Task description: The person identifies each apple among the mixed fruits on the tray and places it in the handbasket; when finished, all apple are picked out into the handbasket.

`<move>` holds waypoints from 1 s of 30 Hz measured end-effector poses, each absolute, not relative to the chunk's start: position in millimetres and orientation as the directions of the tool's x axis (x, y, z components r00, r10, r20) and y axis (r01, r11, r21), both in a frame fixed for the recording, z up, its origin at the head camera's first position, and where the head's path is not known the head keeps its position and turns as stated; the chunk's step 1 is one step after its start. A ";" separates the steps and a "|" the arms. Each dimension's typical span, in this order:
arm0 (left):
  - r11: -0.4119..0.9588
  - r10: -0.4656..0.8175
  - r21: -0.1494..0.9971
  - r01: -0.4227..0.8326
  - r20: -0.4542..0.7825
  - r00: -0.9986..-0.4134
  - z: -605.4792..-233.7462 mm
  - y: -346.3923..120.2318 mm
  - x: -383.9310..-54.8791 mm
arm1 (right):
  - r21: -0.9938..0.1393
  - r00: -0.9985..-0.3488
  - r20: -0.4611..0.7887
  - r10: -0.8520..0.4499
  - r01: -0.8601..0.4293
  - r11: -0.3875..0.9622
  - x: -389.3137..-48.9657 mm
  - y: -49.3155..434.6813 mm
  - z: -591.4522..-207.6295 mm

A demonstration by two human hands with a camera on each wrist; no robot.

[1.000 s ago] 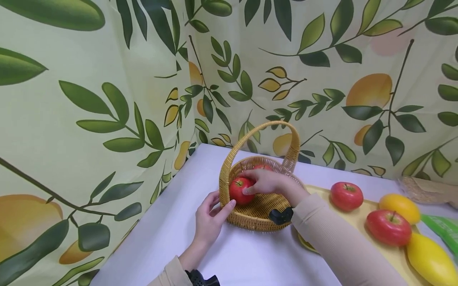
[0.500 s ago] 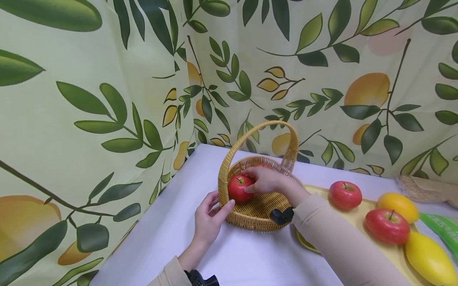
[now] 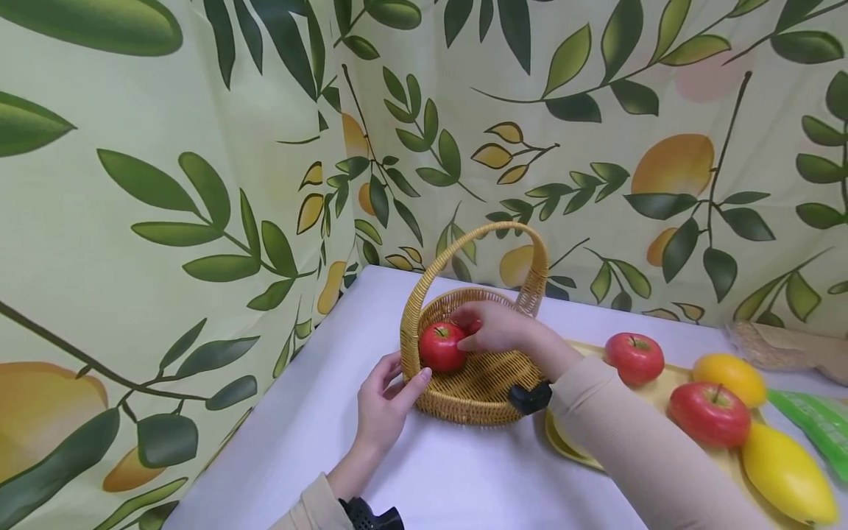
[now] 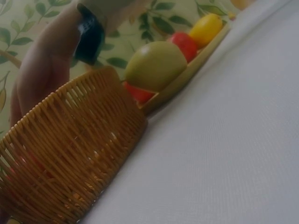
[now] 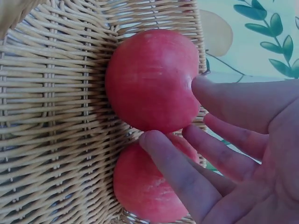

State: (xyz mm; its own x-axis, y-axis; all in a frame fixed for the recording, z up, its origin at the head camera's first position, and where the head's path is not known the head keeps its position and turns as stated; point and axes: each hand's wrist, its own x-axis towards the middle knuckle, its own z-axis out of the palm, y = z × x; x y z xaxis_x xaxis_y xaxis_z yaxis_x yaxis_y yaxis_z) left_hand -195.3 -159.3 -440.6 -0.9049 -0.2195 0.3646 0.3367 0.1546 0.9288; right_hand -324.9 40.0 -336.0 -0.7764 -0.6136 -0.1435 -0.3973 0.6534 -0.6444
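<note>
A round wicker basket [image 3: 473, 414] with a tall arched handle stands on the white table. My left hand [image 3: 383, 401] grips its near left side, thumb at the rim and fingers on the outer wall. A red apple [image 3: 442, 347] sits inside against the left wall, stem up. Reaching into the basket, my right hand [image 3: 497, 326] is right beside this apple. In the right wrist view its fingers look extended, with the thumb overlapping the top of the apple [image 5: 152, 84]. Another red apple [image 5: 149, 189] lies next to it, mostly behind my right hand in the head view.
Right of the basket is a pale yellow tray [image 3: 656, 399] with red apples [image 3: 709, 414], an orange-yellow fruit [image 3: 732, 379] and a long yellow fruit [image 3: 788, 475]. A green packet [image 3: 811, 427] and a brown bag [image 3: 788, 350] lie beyond. Patterned cloth [image 3: 218, 96] walls the back and left.
My right hand has eased off the apple a little, its fingers drawing up and right, while the apple stays in place. My left hand keeps its hold on the basket.
</note>
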 end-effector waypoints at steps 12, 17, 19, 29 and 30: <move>0.142 -0.226 0.922 0.359 0.383 -0.895 -442.3 -159.6 -197.1 | -0.731 -0.791 -0.138 -0.595 -0.324 0.600 -323.1 58.7 -336.9; 0.140 -0.228 0.921 0.365 0.388 -0.893 -442.5 -159.3 -196.9 | -0.769 -0.785 -0.142 -0.603 -0.297 0.567 -320.9 71.5 -337.7; 0.144 -0.225 0.920 0.364 0.388 -0.894 -442.4 -158.6 -197.1 | -0.776 -0.789 -0.119 -0.603 -0.305 0.552 -319.9 76.4 -337.4; 0.157 -0.231 0.926 0.344 0.373 -0.898 -441.6 -159.6 -196.5 | -0.784 -0.887 -0.112 -0.448 -0.199 0.589 -312.3 96.9 -336.6; 0.159 -0.231 0.926 0.343 0.373 -0.899 -441.7 -160.1 -196.2 | -0.774 -0.891 -0.104 -0.441 -0.206 0.598 -311.3 99.9 -336.7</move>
State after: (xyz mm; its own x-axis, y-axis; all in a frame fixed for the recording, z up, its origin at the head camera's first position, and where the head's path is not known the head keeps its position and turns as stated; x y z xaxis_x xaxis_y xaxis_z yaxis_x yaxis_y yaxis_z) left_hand -196.2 -160.1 -441.7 -0.8987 -0.2312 0.3727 0.3430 0.1589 0.9258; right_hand -311.3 99.9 -336.7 -0.8914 -0.4412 -0.1036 -0.2063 0.5984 -0.7742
